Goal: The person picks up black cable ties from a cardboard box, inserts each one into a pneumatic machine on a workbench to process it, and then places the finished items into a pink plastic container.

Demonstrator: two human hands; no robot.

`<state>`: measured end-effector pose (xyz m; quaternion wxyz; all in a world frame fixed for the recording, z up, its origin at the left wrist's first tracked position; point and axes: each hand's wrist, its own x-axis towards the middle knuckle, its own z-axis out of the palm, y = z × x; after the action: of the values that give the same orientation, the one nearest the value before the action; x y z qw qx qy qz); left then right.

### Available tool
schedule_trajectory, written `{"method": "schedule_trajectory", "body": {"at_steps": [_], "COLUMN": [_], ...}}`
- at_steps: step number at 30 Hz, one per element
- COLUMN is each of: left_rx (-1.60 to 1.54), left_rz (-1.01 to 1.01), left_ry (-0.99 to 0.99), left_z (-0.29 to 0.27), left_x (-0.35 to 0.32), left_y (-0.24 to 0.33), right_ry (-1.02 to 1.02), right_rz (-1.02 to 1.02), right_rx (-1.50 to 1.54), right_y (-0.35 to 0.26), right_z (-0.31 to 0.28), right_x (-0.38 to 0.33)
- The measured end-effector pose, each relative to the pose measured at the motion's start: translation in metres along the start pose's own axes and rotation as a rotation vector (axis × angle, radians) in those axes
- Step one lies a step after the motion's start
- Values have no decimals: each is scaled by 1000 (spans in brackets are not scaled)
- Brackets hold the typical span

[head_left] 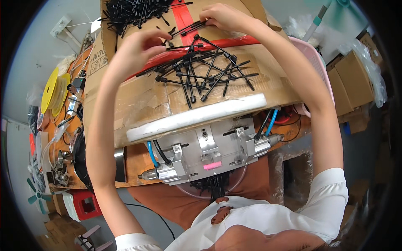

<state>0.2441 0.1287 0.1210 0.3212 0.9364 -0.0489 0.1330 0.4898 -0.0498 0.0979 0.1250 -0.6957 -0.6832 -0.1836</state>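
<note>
Black rods (190, 55) stop before the cardboard's front edge (278, 101); right fingers (207, 18) pinch some, left fingers (161, 35) spread.

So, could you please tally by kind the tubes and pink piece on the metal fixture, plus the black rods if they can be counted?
Blue tubes: 2
Black tubes: 2
Pink piece: 1
Total: 5
The black rods overlap too much for an exact count, so they are left out.

Place: workshop | Signs: metal fixture (229, 146) with blue tubes (151, 154), wooden bench (135, 167), yellow spool (50, 90), cardboard boxes (356, 83)
</note>
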Motion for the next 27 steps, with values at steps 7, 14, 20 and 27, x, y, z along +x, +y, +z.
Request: {"method": "schedule_trajectory", "body": {"at_steps": [7, 14, 20, 27], "left_rx": [-765, -852, -564, 58], "left_rz": [-204, -159, -180, -95], "left_ry": [-94, -1, 286, 447], "left_z": [-41, -13, 24, 121], "left_x": [-48, -106, -156, -229], "left_y": [3, 14, 46, 105], "right_ry": [-78, 59, 194, 288], "right_rz": [158, 548, 580, 857], "right_rx": [201, 708, 290, 725], "right_y": [-76, -107, -109, -133], "right_z": [-37, -39, -38, -61], "right_x": [-52, -85, -106, -126]}}
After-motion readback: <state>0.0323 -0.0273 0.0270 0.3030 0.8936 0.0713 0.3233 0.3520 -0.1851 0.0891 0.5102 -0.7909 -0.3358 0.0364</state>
